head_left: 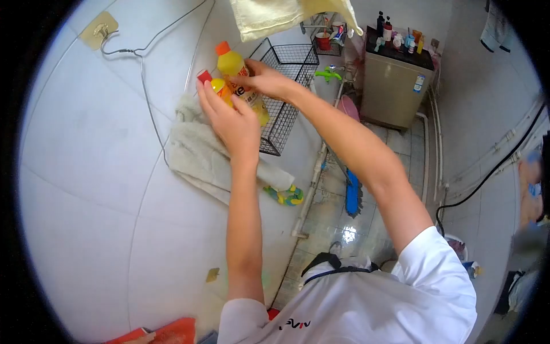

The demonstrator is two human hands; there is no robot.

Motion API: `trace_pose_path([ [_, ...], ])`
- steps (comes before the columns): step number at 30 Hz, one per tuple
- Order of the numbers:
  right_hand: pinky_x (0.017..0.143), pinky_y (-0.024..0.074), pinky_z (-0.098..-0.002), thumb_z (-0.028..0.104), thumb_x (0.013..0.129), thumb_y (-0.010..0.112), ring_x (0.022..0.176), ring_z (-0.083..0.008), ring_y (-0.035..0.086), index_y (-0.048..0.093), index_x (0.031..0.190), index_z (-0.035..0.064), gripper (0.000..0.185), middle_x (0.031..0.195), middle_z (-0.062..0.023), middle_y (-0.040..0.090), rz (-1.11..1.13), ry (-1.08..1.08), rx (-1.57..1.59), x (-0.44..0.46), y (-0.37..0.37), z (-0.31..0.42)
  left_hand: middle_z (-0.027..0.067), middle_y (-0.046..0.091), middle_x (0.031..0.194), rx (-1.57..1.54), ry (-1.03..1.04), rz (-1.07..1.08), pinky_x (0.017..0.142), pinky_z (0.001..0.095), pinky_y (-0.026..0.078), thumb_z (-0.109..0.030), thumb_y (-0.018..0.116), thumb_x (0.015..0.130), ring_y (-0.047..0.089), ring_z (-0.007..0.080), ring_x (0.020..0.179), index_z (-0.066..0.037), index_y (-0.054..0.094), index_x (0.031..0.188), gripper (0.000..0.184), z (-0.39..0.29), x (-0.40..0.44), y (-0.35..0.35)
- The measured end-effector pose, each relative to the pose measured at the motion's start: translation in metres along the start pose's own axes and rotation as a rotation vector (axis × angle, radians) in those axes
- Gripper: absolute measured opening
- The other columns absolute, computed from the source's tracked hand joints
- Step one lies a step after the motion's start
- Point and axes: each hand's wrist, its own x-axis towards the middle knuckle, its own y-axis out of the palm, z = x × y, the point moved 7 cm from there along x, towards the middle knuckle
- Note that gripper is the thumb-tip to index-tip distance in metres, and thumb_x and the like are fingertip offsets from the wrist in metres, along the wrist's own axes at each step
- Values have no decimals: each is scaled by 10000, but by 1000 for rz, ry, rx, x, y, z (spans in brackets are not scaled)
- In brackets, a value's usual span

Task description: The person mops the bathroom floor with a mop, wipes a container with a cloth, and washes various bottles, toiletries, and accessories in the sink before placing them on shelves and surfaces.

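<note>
Right hand [266, 79] clasps one yellow bottle [230, 63] while left hand [234, 123] wraps fingers around one orange bottle [220, 88], side by side at the left of one wire basket [295, 54]; one towel [197, 143] hangs nearer.

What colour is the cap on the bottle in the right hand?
The cap is orange; it shows best in the head view.
</note>
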Motion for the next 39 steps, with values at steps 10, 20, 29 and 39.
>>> trace_pose_path([
  [10, 609, 413, -245, 684, 791, 451, 660, -128, 507, 532, 1073, -26, 768, 759, -45, 563, 12, 214, -178, 8, -3, -11, 195, 454, 1282, -174, 58, -37, 987, 383, 351, 37, 446, 768, 442, 329, 1182, 56, 475, 1148, 382, -13, -9, -31],
  [20, 797, 452, -365, 503, 911, 353, 918, -313, 579, 554, 1048, -28, 584, 973, -225, 602, -488, -65, -386, 1, -38, -7, 159, 519, 1200, -245, 28, 11, 971, 356, 370, 10, 487, 840, 496, 260, 1114, 37, 493, 1144, 306, -22, -20, -29],
  [29, 881, 392, -417, 209, 771, 632, 1003, -361, 474, 499, 1028, 1, 357, 1055, -174, 507, -1091, -78, -892, -395, -67, -17, 132, 530, 1022, -846, -85, 477, 868, 357, 407, -55, 493, 844, 513, 235, 940, 43, 475, 1092, 267, -129, -203, 43],
  [39, 693, 473, -376, 229, 791, 584, 755, -335, 600, 578, 907, 3, 254, 815, -176, 622, -2428, 967, -591, -980, 20, -103, 77, 575, 924, -904, -622, 2181, 707, 268, 478, -131, 537, 878, 593, 165, 811, -19, 494, 1084, 239, -274, -615, 88],
])
